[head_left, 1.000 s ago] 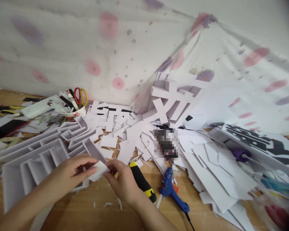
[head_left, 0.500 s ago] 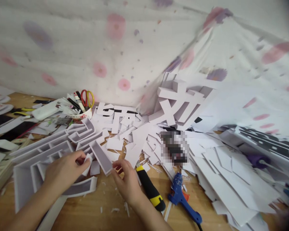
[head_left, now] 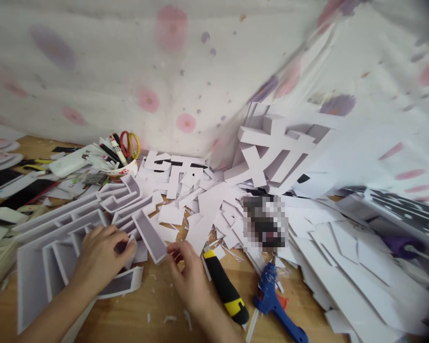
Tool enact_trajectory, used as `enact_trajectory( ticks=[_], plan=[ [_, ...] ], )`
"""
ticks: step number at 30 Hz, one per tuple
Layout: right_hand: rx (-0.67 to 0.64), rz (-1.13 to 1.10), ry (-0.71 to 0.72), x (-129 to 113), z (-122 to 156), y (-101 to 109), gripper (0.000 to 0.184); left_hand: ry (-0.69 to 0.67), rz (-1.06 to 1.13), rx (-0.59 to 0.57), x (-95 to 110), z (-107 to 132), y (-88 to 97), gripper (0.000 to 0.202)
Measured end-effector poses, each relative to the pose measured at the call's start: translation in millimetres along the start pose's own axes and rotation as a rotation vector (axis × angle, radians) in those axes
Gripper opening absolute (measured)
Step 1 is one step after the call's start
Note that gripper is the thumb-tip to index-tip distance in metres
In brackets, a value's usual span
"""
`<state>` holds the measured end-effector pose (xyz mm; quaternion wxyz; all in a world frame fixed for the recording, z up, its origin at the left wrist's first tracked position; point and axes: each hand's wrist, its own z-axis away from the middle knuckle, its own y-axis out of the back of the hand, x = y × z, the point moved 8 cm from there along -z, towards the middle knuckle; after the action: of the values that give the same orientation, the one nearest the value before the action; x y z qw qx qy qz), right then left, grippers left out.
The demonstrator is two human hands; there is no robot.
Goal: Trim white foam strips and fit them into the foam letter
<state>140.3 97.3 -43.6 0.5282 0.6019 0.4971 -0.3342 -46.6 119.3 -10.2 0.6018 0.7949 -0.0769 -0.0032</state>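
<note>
left hand (head_left: 105, 253) has settled lower over the hollow white letter (head_left: 30, 283), grip unclear; right hand (head_left: 190, 269) loosely curled, apparently empty. probably light, stiff, crushable: hold outer walls.

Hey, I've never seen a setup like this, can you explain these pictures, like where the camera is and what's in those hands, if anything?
There's no robot here: these are a person's bare hands. Every picture comes from one camera worn on that person's head, looking forward and down. The left hand is over a hollow white form, with a small white piece at its fingers; whether it's gripped is unclear. The right hand is by the end of a white trough-shaped piece; I can't tell if they touch. On the wooden table also lie a yellow-and-black tool, a blue glue gun and white sheets.
</note>
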Motion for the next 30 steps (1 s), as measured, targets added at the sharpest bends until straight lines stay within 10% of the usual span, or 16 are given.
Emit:
enact_trajectory(
  ticks=[30],
  plan=[
    [-0.015, -0.042, -0.005, 3.8, 3.0, -1.7, 0.018, -0.1, -0.027, 0.063, 8.2, 3.5, 0.4, 0.039]
  ],
)
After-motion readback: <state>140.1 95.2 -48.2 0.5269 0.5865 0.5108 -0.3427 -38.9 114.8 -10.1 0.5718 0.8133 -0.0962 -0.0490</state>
